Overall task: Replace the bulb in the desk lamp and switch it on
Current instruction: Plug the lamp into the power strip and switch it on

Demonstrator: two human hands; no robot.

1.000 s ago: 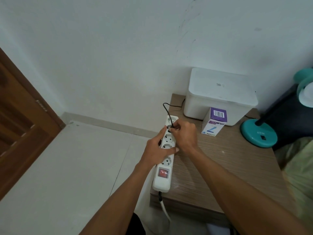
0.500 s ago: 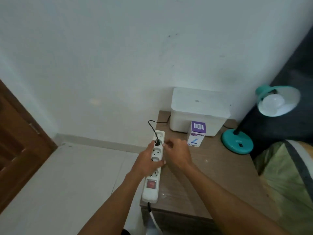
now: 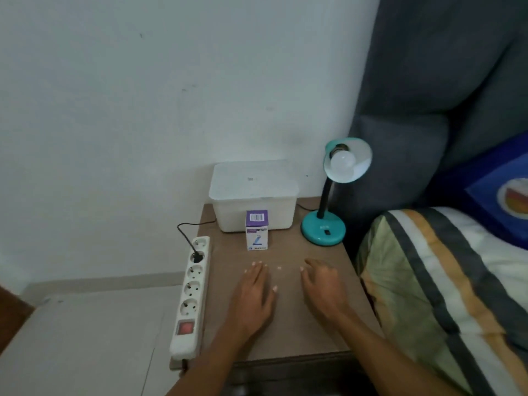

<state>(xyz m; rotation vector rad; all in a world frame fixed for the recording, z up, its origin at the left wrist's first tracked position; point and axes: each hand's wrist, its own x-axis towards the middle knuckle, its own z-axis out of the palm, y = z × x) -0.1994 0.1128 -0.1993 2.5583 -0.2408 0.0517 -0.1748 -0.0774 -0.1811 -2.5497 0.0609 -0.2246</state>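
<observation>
Both hands lie flat on the small table (image 3: 288,332), side by side. The left hand (image 3: 255,292) is nearer the power strip (image 3: 190,295), which lies along the table's left edge. A plug (image 3: 197,255) sits in the strip's second hole from the far end. Beyond the hands stands a little box (image 3: 257,230), and right behind it, by the wall, sits a big box with a lid (image 3: 253,194). The lamp (image 3: 328,212) stands to the right of both boxes, with a bulb (image 3: 343,161) in its head. A bed (image 3: 445,281) is to the right of the table.
</observation>
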